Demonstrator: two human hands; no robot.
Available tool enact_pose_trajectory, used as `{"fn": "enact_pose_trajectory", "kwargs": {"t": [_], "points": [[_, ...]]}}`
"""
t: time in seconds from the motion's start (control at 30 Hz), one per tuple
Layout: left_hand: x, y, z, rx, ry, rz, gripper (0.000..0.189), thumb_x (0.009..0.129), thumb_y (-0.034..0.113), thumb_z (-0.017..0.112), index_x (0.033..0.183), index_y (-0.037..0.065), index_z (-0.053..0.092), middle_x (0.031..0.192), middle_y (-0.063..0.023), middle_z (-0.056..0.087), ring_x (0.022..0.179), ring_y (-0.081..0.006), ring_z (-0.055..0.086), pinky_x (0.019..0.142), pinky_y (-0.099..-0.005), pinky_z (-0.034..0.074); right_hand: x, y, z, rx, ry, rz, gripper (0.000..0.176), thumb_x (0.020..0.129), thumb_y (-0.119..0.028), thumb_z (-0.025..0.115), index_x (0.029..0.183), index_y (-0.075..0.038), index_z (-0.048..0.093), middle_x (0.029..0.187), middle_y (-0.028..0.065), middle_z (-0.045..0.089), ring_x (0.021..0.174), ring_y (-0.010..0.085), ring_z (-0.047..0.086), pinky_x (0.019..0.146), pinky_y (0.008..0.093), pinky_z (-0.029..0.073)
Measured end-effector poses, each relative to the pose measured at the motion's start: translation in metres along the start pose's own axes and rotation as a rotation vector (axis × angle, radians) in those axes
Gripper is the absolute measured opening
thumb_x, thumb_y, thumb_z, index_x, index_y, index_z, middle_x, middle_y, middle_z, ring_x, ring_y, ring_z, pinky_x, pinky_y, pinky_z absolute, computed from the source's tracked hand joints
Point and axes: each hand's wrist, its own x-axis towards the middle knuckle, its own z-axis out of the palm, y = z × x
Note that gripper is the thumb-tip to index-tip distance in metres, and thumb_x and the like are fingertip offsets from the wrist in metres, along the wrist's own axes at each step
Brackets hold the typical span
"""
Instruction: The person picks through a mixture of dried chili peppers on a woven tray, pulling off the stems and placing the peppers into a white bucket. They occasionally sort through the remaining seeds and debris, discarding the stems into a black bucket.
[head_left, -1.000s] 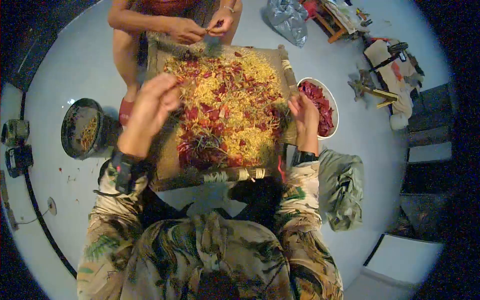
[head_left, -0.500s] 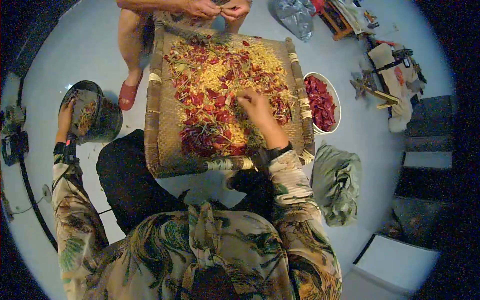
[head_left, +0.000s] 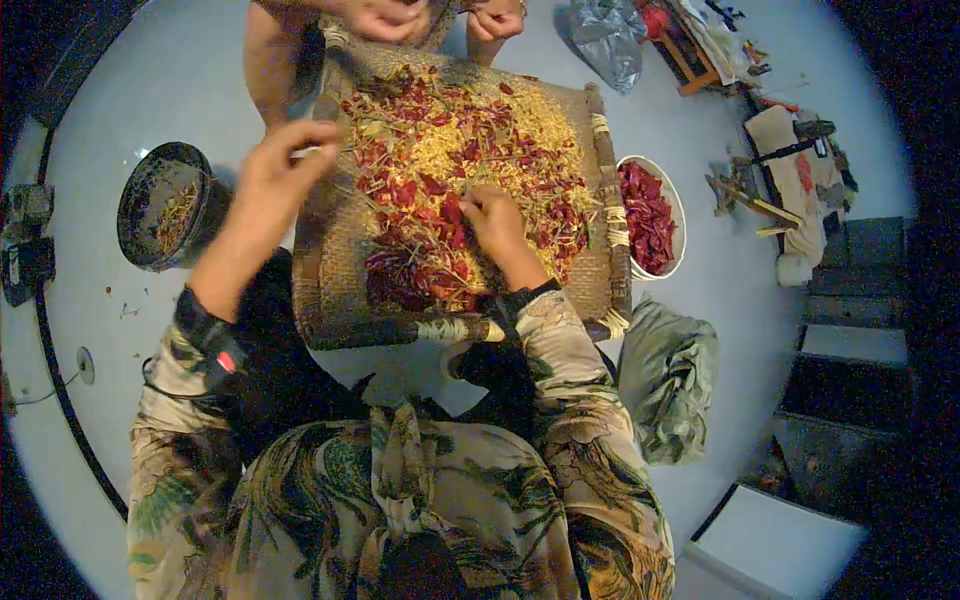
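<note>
A square woven tray (head_left: 325, 270) with a thick bound rim holds dried red chili pieces (head_left: 430, 285), yellow seeds (head_left: 525, 110) and thin stems. My right hand (head_left: 497, 225) is low over the middle of this heap. Its thumb and forefinger close at a red chili piece (head_left: 451, 212), partly hidden by the fingertips. My left hand (head_left: 275, 175) hangs above the tray's left rim, slightly blurred, fingers loosely bent with a gap beside the thumb. I see nothing clearly held in it.
A black bucket (head_left: 205, 215) with stems inside stands at the left. To the tray's right is a white bucket (head_left: 683, 225) of red chilies (head_left: 648, 220), with a crumpled green sack (head_left: 668, 385) nearer me. Another person's hands (head_left: 495, 22) are at the far rim; a grey plastic bag (head_left: 608, 45) lies beyond.
My left hand has come out of the black bucket and moved right to the tray's left rim. My right hand has shifted slightly nearer me. The other person's hands have parted.
</note>
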Motion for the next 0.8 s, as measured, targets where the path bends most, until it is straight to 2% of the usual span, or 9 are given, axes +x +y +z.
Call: {"fn": "enact_pose_trajectory", "kwargs": {"t": [0.07, 0.2, 0.23, 0.33, 0.37, 0.5, 0.6, 0.67, 0.8], "points": [[0.002, 0.023, 0.03, 0.01, -0.062, 0.148, 0.02, 0.085, 0.015, 0.057, 0.099, 0.001, 0.061, 0.088, -0.0015, 0.062, 0.08, -0.0124, 0.056, 0.072, -0.0252, 0.044, 0.004, 0.007, -0.007, 0.323, -0.009, 0.131, 0.015, 0.08, -0.015, 0.064, 0.087, -0.001, 0.063, 0.086, 0.0076, 0.063, 0.08, 0.0218, 0.06, 0.071, 0.0339, 0.048], [0.004, 0.002, 0.087, -0.231, -0.194, 0.0, 0.025, 0.083, 0.016, 0.06, 0.103, 0.0, 0.058, 0.082, -0.004, 0.06, 0.078, -0.01, 0.054, 0.072, -0.0236, 0.044, 0.004, 0.014, -0.03, 0.843, 0.014, 0.332, 0.014, 0.084, -0.015, 0.061, 0.086, -0.001, 0.063, 0.085, 0.003, 0.063, 0.076, 0.0112, 0.059, 0.067, 0.0269, 0.05], [0.004, 0.001, 0.097, -0.297, -0.21, -0.03, 0.028, 0.082, 0.016, 0.061, 0.104, 0.0, 0.057, 0.081, -0.0048, 0.06, 0.078, -0.0095, 0.054, 0.072, -0.023, 0.044, -0.001, -0.014, -0.053, 1.009, -0.014, 0.434, 0.013, 0.086, -0.015, 0.059, 0.087, -0.003, 0.063, 0.079, 0.0019, 0.062, 0.072, 0.0102, 0.058, 0.065, 0.0238, 0.05], [-0.01, 0.019, 0.109, -0.401, -0.308, -0.177, 0.038, 0.079, 0.018, 0.066, 0.11, 0.001, 0.053, 0.078, -0.0055, 0.059, 0.075, -0.0086, 0.053, 0.07, -0.0223, 0.044, -0.01, -0.033, -0.071, 1.011, 0.08, 0.458, 0.012, 0.086, -0.015, 0.059, 0.086, -0.003, 0.062, 0.078, 0.0011, 0.061, 0.07, 0.0083, 0.055, 0.063, 0.0236, 0.05], [-0.013, 0.014, 0.115, -0.282, -0.334, -0.157, 0.044, 0.076, 0.019, 0.07, 0.112, 0.001, 0.052, 0.08, -0.0054, 0.06, 0.071, -0.0088, 0.054, 0.067, -0.0232, 0.045, -0.013, -0.04, -0.075, 0.952, 0.084, 0.416, 0.011, 0.085, -0.013, 0.06, 0.084, -0.002, 0.062, 0.078, 0.0014, 0.06, 0.069, 0.0077, 0.053, 0.065, 0.0229, 0.047], [-0.016, 0.016, 0.122, -0.341, -0.297, -0.144, 0.042, 0.076, 0.017, 0.07, 0.111, 0.0, 0.053, 0.084, -0.0069, 0.061, 0.069, -0.0081, 0.055, 0.064, -0.0227, 0.046, -0.016, -0.062, -0.069, 0.608, 0.283, 0.139, 0.012, 0.08, -0.012, 0.064, 0.083, -0.001, 0.063, 0.079, 0.0061, 0.063, 0.074, 0.0133, 0.056, 0.067, 0.0283, 0.045], [-0.015, 0.01, 0.125, -0.414, -0.271, -0.176, 0.035, 0.079, 0.016, 0.066, 0.108, -0.001, 0.053, 0.085, -0.0068, 0.062, 0.068, -0.008, 0.056, 0.062, -0.022, 0.046, -0.02, -0.074, -0.071, 0.445, 0.29, 0.112, 0.013, 0.079, -0.013, 0.065, 0.083, -0.001, 0.063, 0.079, 0.0071, 0.063, 0.074, 0.0147, 0.057, 0.068, 0.0285, 0.045], [-0.013, -0.001, 0.128, -0.642, -0.268, -0.254, 0.03, 0.082, 0.015, 0.062, 0.106, -0.001, 0.055, 0.085, -0.0056, 0.062, 0.067, -0.0083, 0.056, 0.06, -0.0219, 0.046, -0.02, -0.069, -0.067, 0.611, 0.233, 0.167, 0.015, 0.081, -0.015, 0.063, 0.084, -0.001, 0.063, 0.082, 0.006, 0.064, 0.074, 0.0153, 0.058, 0.069, 0.0271, 0.046], [-0.009, -0.013, 0.128, -0.766, -0.331, -0.361, 0.021, 0.086, 0.015, 0.057, 0.102, 0.001, 0.056, 0.082, -0.0044, 0.062, 0.065, -0.0098, 0.058, 0.058, -0.0237, 0.048, -0.021, -0.077, -0.078, 0.95, 0.063, 0.338, 0.019, 0.086, -0.018, 0.059, 0.09, 0.001, 0.061, 0.085, 0.0077, 0.063, 0.075, 0.015, 0.06, 0.068, 0.0276, 0.05]]}}
